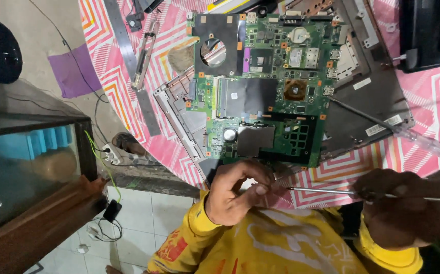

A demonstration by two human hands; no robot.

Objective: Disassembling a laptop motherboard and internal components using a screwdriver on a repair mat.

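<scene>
1. Right hand (pixel 408 208) grips a thin steel screwdriver (pixel 331 192), tip pointing toward the left hand.
2. Left hand (pixel 237 190) pinches its fingertips closed; what it holds is too small to tell.
3. Beyond, a green laptop motherboard (pixel 263 86) lies flat on a grey plastic case (pixel 367 96), over the pink zigzag cloth (pixel 108 76).

Left hand (pixel 235 195): fingers curled inward, thumb and forefinger pinched together at the tips, back of the hand up, wrist in a yellow sleeve (pixel 199 215). Right hand (pixel 402 208): closed in a loose fist, fingers wrapped tight, knuckles up, yellow cuff at the wrist. Both hands held close before the chest, near each other.
</scene>
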